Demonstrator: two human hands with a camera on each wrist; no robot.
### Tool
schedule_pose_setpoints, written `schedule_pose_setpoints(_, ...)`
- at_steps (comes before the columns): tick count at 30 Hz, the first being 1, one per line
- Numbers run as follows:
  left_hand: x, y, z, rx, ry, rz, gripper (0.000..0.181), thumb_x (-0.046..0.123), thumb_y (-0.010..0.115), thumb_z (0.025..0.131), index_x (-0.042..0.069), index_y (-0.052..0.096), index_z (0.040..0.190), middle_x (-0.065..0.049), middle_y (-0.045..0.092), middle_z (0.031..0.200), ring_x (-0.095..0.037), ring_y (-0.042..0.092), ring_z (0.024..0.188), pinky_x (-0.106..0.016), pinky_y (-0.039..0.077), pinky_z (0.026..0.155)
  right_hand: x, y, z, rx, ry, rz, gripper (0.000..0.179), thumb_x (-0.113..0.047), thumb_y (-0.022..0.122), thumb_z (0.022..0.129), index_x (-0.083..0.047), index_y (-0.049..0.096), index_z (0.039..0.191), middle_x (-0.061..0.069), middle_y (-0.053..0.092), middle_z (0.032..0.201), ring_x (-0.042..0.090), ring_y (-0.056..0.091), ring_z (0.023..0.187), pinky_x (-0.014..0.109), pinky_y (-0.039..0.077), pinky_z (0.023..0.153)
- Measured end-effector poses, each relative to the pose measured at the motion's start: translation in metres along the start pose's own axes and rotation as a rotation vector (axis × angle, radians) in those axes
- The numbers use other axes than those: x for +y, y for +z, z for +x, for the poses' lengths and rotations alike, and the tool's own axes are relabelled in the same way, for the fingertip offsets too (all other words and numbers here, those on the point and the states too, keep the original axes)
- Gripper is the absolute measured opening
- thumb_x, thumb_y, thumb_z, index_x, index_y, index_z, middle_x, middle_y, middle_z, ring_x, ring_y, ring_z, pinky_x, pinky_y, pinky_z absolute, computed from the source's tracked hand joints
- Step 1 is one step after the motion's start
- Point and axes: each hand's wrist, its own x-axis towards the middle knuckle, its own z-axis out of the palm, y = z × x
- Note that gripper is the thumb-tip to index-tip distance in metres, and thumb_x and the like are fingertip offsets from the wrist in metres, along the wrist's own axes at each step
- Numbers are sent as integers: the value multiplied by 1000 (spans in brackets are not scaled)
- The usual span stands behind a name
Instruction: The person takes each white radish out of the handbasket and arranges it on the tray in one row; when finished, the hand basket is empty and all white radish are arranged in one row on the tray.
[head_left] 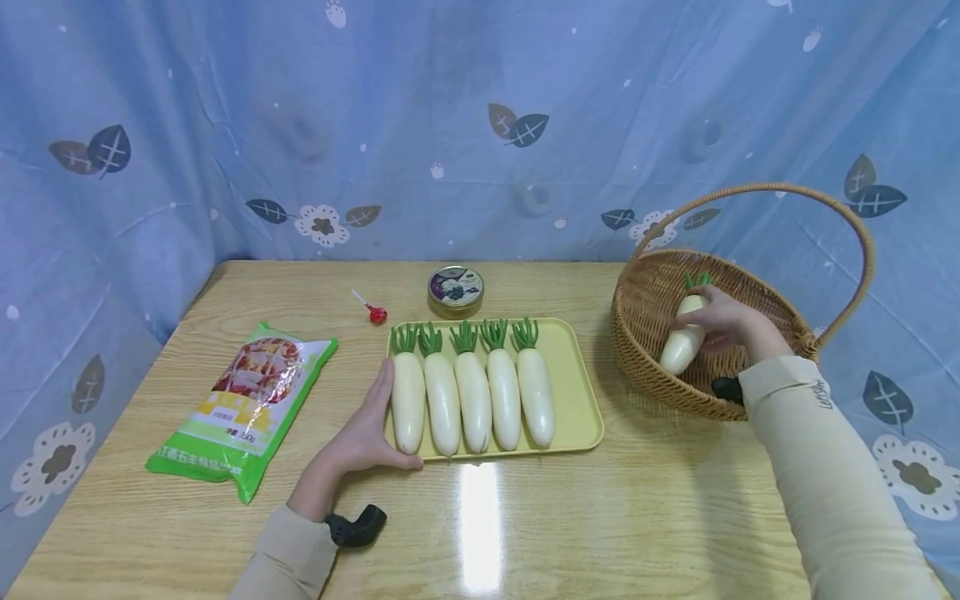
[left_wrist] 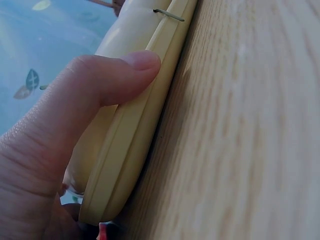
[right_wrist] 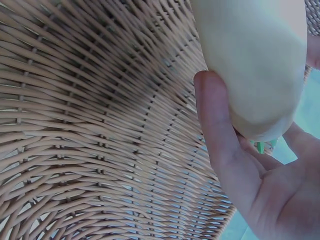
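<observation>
My right hand (head_left: 723, 321) grips a white radish (head_left: 682, 346) with a green top inside the wicker basket (head_left: 652, 383). In the right wrist view, the thumb and fingers (right_wrist: 215, 115) lie around the end of this radish (right_wrist: 255, 65), with woven wicker close by. My left hand (head_left: 367, 429) holds the front left corner of a yellow tray (head_left: 573, 383), its thumb over the front rim and its fingers along the left side. Several white radishes (head_left: 472, 400) lie side by side in the tray, green tops pointing away from me.
A green and white food bag (head_left: 240, 400) lies on the wooden table at the left. Behind the tray are a red lollipop (head_left: 377, 315) and a round tin (head_left: 455, 292). The basket's tall handle (head_left: 780, 187) arches above it; a blue curtain (head_left: 450, 125) hangs behind.
</observation>
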Motion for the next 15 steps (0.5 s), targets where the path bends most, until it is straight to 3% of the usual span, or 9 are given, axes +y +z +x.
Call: schedule_pose_setpoints(15,-1,1,2,-2,-9,7,148,45,88,45,6,-14,144,-18,-11,150,-35,-3,137,-53,9,107,-11,-6,-12,-19,-74,17,88,-17,56,89,3,-11,142,41,17,127,38,56,89,48,52,75)
